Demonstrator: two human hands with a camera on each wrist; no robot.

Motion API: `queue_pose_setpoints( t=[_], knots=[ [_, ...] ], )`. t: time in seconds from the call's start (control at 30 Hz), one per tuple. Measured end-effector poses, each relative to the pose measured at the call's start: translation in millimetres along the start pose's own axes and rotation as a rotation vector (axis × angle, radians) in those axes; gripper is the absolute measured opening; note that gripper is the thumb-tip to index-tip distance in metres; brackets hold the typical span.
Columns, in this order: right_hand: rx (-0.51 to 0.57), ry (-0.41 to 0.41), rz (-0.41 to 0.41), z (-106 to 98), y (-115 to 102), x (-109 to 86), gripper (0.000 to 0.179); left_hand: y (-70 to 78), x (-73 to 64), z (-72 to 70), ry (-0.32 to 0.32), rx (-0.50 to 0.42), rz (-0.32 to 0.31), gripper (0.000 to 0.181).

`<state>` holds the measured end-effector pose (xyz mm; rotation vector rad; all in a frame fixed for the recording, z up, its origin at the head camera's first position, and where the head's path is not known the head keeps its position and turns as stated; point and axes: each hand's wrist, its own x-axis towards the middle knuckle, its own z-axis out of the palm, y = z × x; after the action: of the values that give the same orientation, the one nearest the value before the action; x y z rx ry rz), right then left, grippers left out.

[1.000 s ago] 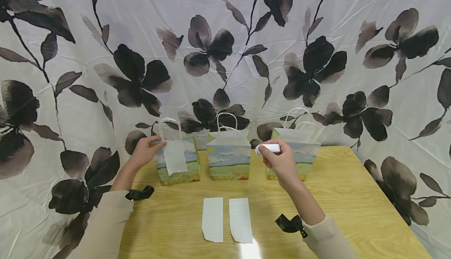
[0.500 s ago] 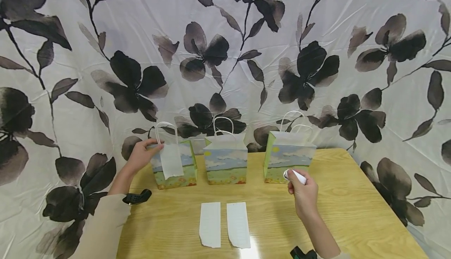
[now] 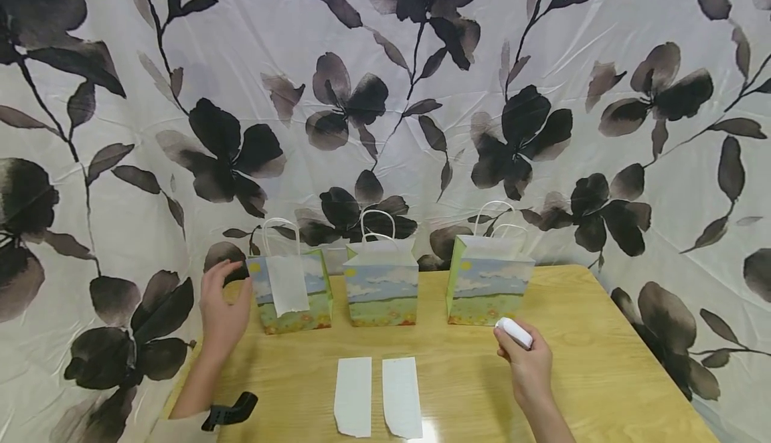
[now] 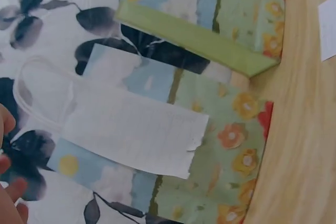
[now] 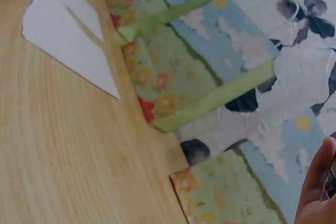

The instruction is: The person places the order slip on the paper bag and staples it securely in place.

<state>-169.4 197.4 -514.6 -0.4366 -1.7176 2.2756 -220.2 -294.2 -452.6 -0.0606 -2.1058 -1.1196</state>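
My left hand [image 3: 224,306] is beside the left paper bag [image 3: 319,302], fingers loosely bent and holding nothing. That bag stands upright, printed with sky, meadow and flowers; a white paper slip [image 3: 290,286] hangs down its front below the handle. In the left wrist view, the slip [image 4: 136,135] has a torn lower edge and faint lines. My right hand [image 3: 530,369] grips a small white oblong object [image 3: 514,333] with the thumb along it, in front of the right paper bag [image 3: 490,289]; its exact kind I cannot tell.
A matching middle paper bag [image 3: 381,296] stands between the other two. Two white paper slips [image 3: 353,396] lie side by side on the wooden table [image 3: 458,389] near the front. A flower-patterned cloth [image 3: 421,162] hangs right behind the bags.
My left hand has let go of the left bag's edge and drawn back to the left and down. My right hand has moved right and down with the white object; the slip stays on the bag.
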Motion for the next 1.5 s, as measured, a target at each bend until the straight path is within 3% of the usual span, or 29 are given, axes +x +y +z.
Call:
queue_pose_setpoints(
  t=[0.17,0.27,0.4,0.6,0.73,0.83,1.17,1.33,1.5],
  knots=[
    [-0.08,0.067,-0.008,-8,11,-4.6,0.041,6.2,-37.0,-11.4,0.028,-0.011,0.034,0.019],
    [-0.171,0.13,-0.025,-13,16,-7.5,0.042,5.4,-60.7,-10.6,0.015,-0.028,0.01,0.018],
    [-0.355,0.131,-0.063,-19,23,-8.3,0.046,-0.2,-91.7,-4.1,-0.029,-0.046,-0.099,0.015],
    [-0.576,0.097,-0.152,-24,31,-2.8,0.043,-4.7,-124.0,6.9,-0.22,-0.048,-0.291,0.016],
    [-0.628,0.097,-0.154,-25,34,-3.0,0.041,-9.5,-137.8,10.9,-0.316,-0.075,-0.398,0.021],
    [-0.645,0.088,-0.135,-27,36,-3.4,0.04,-15.7,-145.5,14.2,-0.349,-0.114,-0.44,0.023],
    [-0.737,0.051,-0.05,-37,46,1.6,0.04,-21.9,-161.0,25.4,-0.392,-0.144,-0.399,0.016],
    [-0.752,0.055,-0.037,-44,44,10.5,0.042,-23.3,-164.1,28.1,-0.462,-0.17,-0.43,0.018],
    [-0.772,0.057,-0.007,-52,42,16.0,0.046,-26.9,-171.6,26.3,-0.469,-0.157,-0.466,0.016]
  ],
)
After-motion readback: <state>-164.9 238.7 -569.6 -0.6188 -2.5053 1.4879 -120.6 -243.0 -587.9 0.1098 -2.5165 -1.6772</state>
